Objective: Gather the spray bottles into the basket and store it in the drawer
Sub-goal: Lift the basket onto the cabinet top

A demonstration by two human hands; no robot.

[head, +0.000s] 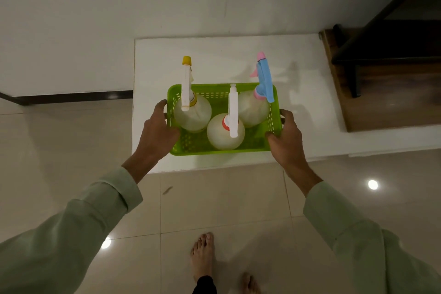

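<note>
A green perforated basket (200, 144) rests on a white ledge (298, 74). Three translucent spray bottles stand upright inside it. The yellow-nozzle bottle (193, 114) is at the left. In the front middle stands the white-nozzle bottle with a red collar (224, 137). At the back right is the blue-and-pink-nozzle bottle (253, 110). My left hand (157, 129) grips the basket's left side, thumb over the rim. On the right side, my right hand (286, 138) holds the rim the same way. No drawer is in view.
A dark wooden stair with a black rail (381, 62) rises at the right of the ledge. A white wall (95, 19) is behind and to the left. My bare feet (202, 255) stand on glossy beige tiles below the ledge.
</note>
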